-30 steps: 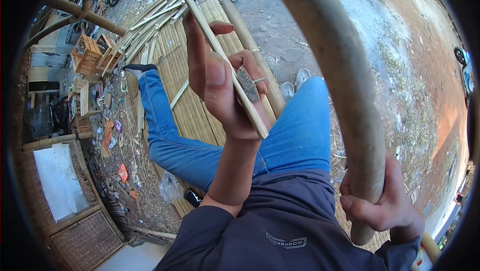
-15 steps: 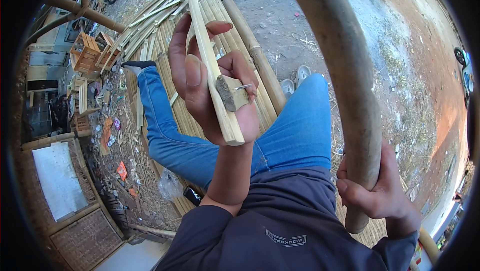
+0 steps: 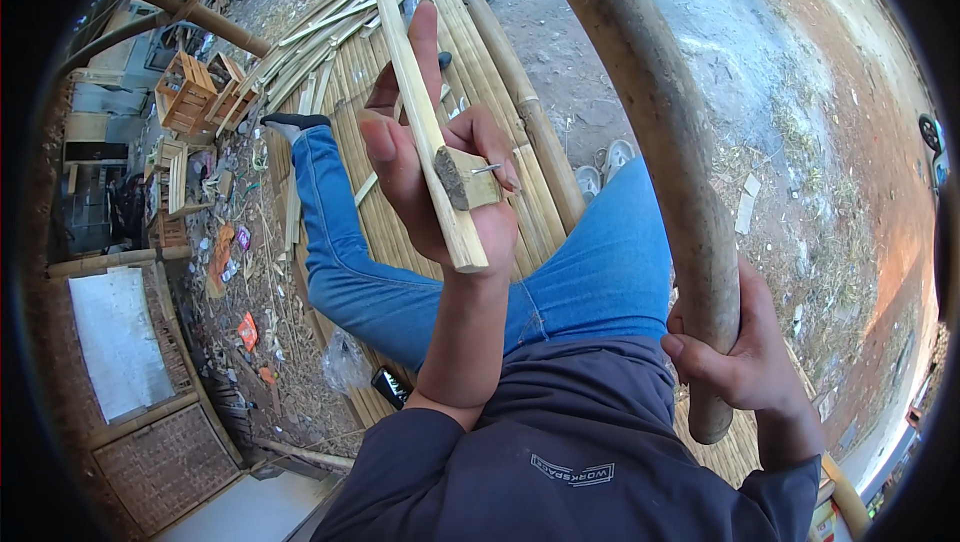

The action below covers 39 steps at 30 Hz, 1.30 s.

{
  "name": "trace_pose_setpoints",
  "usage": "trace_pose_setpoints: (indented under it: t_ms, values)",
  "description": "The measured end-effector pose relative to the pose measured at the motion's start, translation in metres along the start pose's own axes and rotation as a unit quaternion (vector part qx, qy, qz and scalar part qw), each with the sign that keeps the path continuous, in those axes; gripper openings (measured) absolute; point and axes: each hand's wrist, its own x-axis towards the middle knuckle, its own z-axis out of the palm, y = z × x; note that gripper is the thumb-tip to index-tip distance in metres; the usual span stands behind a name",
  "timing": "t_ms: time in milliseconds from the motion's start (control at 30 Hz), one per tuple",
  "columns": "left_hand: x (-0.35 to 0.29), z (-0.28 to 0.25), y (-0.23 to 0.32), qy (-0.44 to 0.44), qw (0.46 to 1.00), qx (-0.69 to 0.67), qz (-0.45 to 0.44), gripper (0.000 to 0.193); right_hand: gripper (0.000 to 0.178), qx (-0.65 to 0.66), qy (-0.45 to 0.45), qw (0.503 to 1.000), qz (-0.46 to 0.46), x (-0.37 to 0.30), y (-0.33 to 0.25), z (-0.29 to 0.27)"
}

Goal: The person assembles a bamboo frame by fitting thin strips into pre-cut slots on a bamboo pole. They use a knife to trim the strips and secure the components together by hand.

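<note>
My left hand (image 3: 430, 172) is raised in front of me, holding a long pale wood strip (image 3: 415, 92) that slants up and away. Against the strip, the same hand also holds a small wooden block (image 3: 468, 182) with rough, dark end grain. A thin metal nail (image 3: 485, 170) sticks out of the block beside my curled fingertips. My right hand (image 3: 740, 352) is wrapped round the lower part of a thick, rounded wooden shaft (image 3: 690, 142). The shaft rises close to the camera, looks curved, and leaves the top of the view, so its upper end is hidden.
My legs in jeans (image 3: 380, 292) rest on a bamboo-slat platform (image 3: 350, 112). Loose strips (image 3: 320, 32) lie piled at its far end. Wooden crates (image 3: 187, 92) stand at the left. A phone-like black object (image 3: 390, 387) and a plastic bag (image 3: 345, 362) lie by my left hip.
My left index finger has straightened upward. The strip and block, still held, sit slightly higher. My right hand and the shaft have shifted a little up and left in view.
</note>
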Motion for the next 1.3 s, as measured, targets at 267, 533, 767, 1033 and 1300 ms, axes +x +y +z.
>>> trace_pose_setpoints:
  t_ms: [267,533,767,1033,1300]
  values:
    - [-0.004,-0.007,0.003,-0.019,0.986,0.166,0.027,0.045,0.065,0.026,-0.005,1.000,0.001,0.002,0.004,0.001]
    - [0.005,0.004,0.011,0.087,0.990,-0.016,-0.112,0.049,0.067,0.019,-0.030,0.999,-0.027,0.011,0.008,0.004]
    - [0.005,-0.001,0.014,0.068,0.984,-0.020,-0.163,0.049,0.057,0.036,-0.013,0.999,-0.032,0.016,0.011,0.009]
    - [0.006,0.015,0.011,0.037,0.985,0.047,-0.160,0.053,0.047,0.054,0.051,0.996,-0.044,0.020,0.008,0.013]
    - [0.005,0.010,0.010,0.005,0.986,0.076,-0.150,0.061,0.050,0.032,0.083,0.994,-0.058,0.022,0.006,0.019]
